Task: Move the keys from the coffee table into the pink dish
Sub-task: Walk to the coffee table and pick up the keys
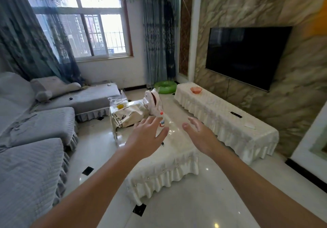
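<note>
Keys: lying on the glossy top of the coffee table, only a small dark bit showing just below the left thumb; the rest is hidden behind the left hand, so their shape cannot be told.
Coffee table: standing in the middle of the room, wearing a cream cloth with a ruffled skirt; its top is reflecting the window light.
Left hand: reaching forward over the near part of the coffee table, palm down, fingers spread and loosely extended, gripping nothing; whether it is touching the top cannot be told.
Right hand: hovering beside the left one over the table, fingers parted and slightly curled, thumb standing apart, holding nothing.
Pink dish: sitting on the far end of the long TV cabinet, well apart from both hands and from the keys.
TV cabinet: running along the marble wall under the dark television, draped in a white lace cloth.
Small bottle: standing upright on the coffee table, red cap on top, showing just beyond the left fingertips.
Printed bag: slumping on the far end of the coffee table.
Sofa: lining the left side under grey covers.
</note>
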`<state>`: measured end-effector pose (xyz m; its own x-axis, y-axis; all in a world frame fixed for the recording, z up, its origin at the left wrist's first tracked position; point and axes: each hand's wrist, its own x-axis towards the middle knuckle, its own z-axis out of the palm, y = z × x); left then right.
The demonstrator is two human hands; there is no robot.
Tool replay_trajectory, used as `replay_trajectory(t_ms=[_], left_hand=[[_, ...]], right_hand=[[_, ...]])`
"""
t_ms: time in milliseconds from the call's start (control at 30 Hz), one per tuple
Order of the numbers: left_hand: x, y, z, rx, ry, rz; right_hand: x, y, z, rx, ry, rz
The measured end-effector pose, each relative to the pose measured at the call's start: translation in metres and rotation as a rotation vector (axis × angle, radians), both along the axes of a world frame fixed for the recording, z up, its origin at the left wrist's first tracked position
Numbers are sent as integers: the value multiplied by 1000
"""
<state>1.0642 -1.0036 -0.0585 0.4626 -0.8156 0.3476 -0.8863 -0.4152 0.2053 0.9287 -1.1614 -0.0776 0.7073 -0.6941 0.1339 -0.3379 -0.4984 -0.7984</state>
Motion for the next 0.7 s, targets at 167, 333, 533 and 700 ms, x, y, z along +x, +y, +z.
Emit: replay_trajectory(t_ms=[167,333,533,700], left_hand=[[43,-72,-13,28,-4,-27],[86,-141,-42,56,43,-4],[133,-219,-72,162,62,39],[165,-254,-108,195,139,131]], right_hand=[[42,-69,-8,-40,20,-42],[88,-140,-29,-22,20,-25],[142,-226,-62,60,3,8],[198,-275,-94,132,79,101]])
